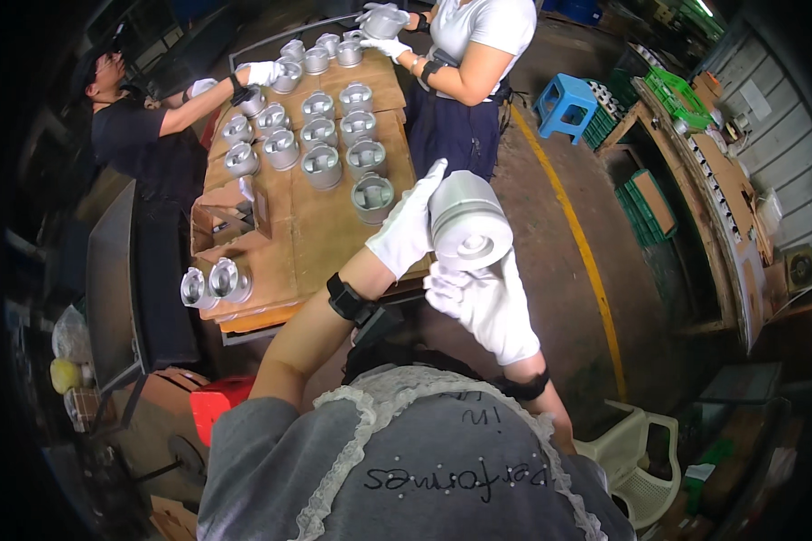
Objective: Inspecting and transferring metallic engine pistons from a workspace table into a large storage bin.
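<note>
A silver metal piston (467,221) is held up between my white-gloved hands, its round end with a recessed centre tilted toward me. My left hand (410,224) grips its left side, fingers reaching up along the wall. Beneath and to the right, my right hand (485,307) supports the lower edge, with its fingers curled. The piston is off the table, just right of the near end of the cardboard-covered table (320,239). The closest standing piston (373,197) is beside my left hand, among rows of several more.
Two pistons (229,280) lie at the table's near left corner, by an open cardboard box (229,219). Across the table, one person (144,126) touches a piston; another person (478,45) holds one. A blue stool (566,106) and a workbench (695,180) stand right.
</note>
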Demonstrator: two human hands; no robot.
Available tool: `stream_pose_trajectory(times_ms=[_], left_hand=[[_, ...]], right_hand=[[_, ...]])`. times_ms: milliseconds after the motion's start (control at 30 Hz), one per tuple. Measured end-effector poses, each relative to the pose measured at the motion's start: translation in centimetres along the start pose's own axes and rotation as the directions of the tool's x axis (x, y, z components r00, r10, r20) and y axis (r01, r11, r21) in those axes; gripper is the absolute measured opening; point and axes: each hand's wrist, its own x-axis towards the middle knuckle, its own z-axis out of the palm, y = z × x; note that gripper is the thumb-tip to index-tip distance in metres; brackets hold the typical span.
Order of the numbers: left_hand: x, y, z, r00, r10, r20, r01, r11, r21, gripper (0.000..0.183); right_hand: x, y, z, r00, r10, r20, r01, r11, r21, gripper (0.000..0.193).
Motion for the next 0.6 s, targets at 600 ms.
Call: stream_pose_trajectory(times_ms=[600], left_hand=[[-7.2,-3.0,1.8,0.927,0.308,0.215,-0.357,0.899,0.252,0.053]], right_hand=[[2.6,-1.6,-0.7,0.861,-0.507,0.033,0.485,0.801,-0.349,0.050]])
